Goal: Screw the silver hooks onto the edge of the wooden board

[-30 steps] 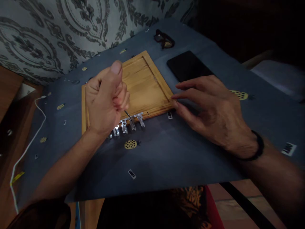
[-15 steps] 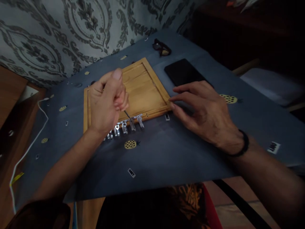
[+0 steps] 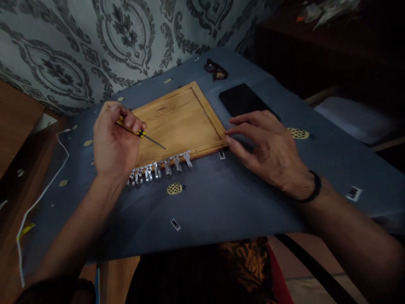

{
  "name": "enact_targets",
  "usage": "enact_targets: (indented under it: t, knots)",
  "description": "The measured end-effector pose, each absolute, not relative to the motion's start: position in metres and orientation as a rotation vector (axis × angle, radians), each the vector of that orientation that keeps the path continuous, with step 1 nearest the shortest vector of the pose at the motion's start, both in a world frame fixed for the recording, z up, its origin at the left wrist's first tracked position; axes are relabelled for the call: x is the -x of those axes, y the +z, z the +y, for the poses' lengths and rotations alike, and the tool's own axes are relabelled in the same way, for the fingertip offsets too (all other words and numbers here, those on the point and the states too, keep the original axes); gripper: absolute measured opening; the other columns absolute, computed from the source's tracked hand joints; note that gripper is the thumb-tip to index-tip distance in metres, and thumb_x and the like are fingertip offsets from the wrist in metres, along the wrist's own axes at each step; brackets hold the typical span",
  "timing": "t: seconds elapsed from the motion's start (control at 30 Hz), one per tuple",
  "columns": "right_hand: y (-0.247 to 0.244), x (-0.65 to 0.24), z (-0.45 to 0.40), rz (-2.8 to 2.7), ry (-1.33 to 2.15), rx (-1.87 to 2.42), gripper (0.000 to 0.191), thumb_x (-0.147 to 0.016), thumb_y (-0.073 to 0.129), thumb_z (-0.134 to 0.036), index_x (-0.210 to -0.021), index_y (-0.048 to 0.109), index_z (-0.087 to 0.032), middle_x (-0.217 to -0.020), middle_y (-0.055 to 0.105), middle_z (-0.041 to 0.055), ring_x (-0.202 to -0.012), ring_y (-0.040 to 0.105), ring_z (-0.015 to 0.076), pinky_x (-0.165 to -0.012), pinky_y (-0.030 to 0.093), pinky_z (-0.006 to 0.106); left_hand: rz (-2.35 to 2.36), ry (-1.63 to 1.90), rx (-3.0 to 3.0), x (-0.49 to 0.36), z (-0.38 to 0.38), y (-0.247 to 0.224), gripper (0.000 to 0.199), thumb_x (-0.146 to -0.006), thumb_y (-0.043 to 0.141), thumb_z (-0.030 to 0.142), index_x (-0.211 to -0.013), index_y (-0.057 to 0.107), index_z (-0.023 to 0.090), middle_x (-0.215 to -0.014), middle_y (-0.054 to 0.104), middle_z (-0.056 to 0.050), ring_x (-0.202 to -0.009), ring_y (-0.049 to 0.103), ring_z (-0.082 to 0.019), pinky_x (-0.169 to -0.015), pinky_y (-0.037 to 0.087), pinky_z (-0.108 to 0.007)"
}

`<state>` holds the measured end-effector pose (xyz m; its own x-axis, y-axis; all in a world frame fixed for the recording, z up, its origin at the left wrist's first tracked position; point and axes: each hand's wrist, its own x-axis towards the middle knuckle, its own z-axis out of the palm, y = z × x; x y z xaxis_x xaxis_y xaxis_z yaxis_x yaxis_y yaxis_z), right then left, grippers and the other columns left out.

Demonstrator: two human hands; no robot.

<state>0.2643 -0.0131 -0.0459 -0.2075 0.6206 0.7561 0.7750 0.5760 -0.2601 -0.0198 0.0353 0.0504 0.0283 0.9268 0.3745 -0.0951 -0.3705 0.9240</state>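
Note:
A yellow-and-black screwdriver point(image 3: 141, 133) is held in my left hand point(image 3: 115, 141), its fingers curled round the handle. Its thin shaft points right and down, over the wooden framed board point(image 3: 177, 114). Along the board's near edge runs a silver metal rack with several hooks point(image 3: 158, 169), part of its left end close to my left wrist. My right hand point(image 3: 268, 152) rests at the board's near right corner, thumb and fingertips at the edge and fingers apart. A black band circles the right wrist.
The board lies on a blue tablecloth point(image 3: 202, 211) printed with pineapples. Behind my right hand is a black flat case point(image 3: 245, 99); sunglasses point(image 3: 216, 69) lie farther back. A white cable point(image 3: 42, 192) hangs along the left side. Patterned wallpaper point(image 3: 126, 38) rises behind the table.
My left hand has drawn back to the left and turned, lifting the screwdriver's tip off the hook rack. My right hand stays at the board's corner.

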Motion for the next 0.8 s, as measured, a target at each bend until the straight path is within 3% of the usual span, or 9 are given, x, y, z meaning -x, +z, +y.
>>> enact_targets:
  t: [0.3,0.53,0.8]
  knots:
    - [-0.046,-0.266,-0.014,-1.882,-0.193,1.178,0.009,-0.101,0.063,-0.031,-0.101,0.072,-0.029,-0.115,0.077,0.0086,-0.104,0.075,0.0309,-0.088,0.063,0.054,0.938,1.485,-1.361,0.044,0.087,0.012,0.034,-0.085,0.081,0.048,-0.076,0.057,0.027,-0.081,0.065,-0.001,-0.08,0.068,-0.017,-0.09,0.06,-0.036]
    - [-0.046,-0.271,-0.01,-1.798,-0.341,1.182,0.007,-0.098,0.069,-0.026,-0.096,0.074,-0.022,-0.106,0.08,0.0129,-0.098,0.077,0.0298,-0.084,0.063,0.047,1.1,1.547,-0.981,0.059,0.163,-0.012,0.03,-0.085,0.079,0.024,-0.072,0.051,0.025,-0.07,0.064,0.002,-0.074,0.068,-0.015,-0.081,0.06,-0.032]
    - [-0.049,-0.277,-0.01,-1.783,-0.255,1.291,0.013,-0.099,0.065,-0.03,-0.098,0.076,-0.024,-0.111,0.08,0.0098,-0.103,0.077,0.0302,-0.09,0.061,0.049,1.315,1.463,-0.92,0.07,0.162,-0.018,0.027,-0.081,0.06,-0.004,-0.075,0.056,0.022,-0.065,0.06,0.004,-0.063,0.062,-0.012,-0.066,0.056,-0.022]
